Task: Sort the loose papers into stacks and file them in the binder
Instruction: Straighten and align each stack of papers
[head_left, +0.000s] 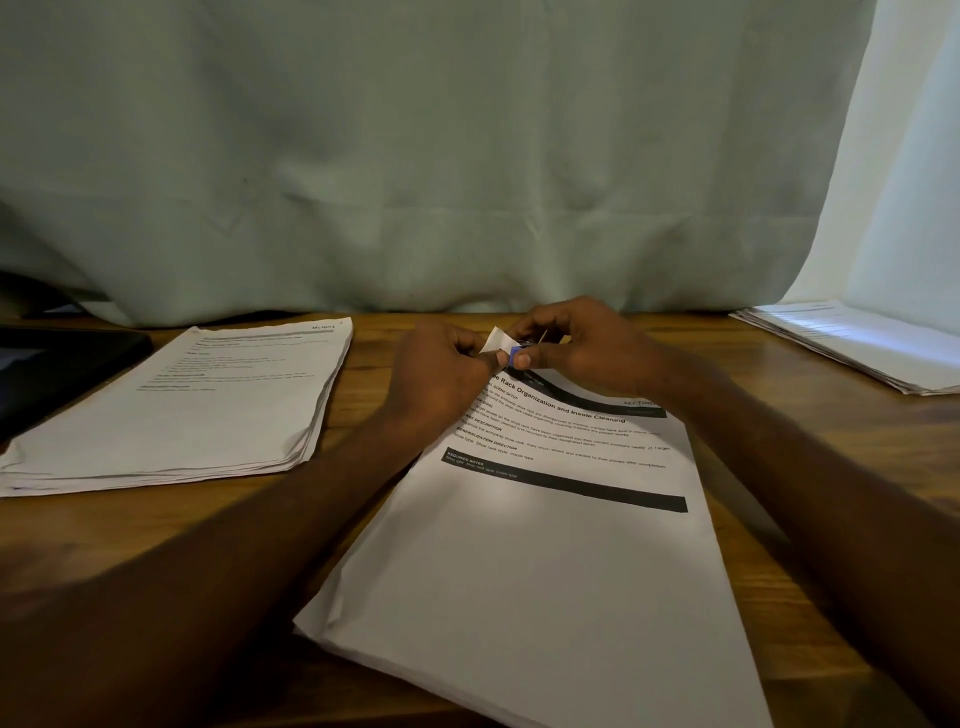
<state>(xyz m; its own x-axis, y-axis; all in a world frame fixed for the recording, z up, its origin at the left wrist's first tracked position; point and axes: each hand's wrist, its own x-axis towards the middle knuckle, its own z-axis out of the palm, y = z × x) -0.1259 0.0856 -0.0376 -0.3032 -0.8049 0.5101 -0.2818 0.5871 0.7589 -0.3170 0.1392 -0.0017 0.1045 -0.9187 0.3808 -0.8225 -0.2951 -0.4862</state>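
- Gripping a small blue binder clip (514, 356) between thumb and fingertips, the right hand (576, 345) sits at the far top corner of the centre stack of white printed sheets (545, 561); its fingers are curled round the clip, with a thin wire lever showing just above it.
- The left hand (441, 369) pinches the lifted corner of that stack, a small white flap of paper (496, 339), with fingers curled and thumb pressing the flap toward the clip.
- The relation that matters: clip and paper corner touch, the clip just to the right of the flap, so its mouth likely faces left toward the corner. Whether it already bites the sheets cannot be told.
- The stack's long axis runs from the near edge away toward the hands, tilted slightly rightward; both hands meet at its far end, the right one nearer the clip.
- Two other stacks lie on the brown wooden table (374, 343): a white printed pile at left (197, 405) and a white pile at far right (852, 343), both well apart from the hands.
- A dark flat object (57, 374) at the left edge may be the binder; I cannot tell.
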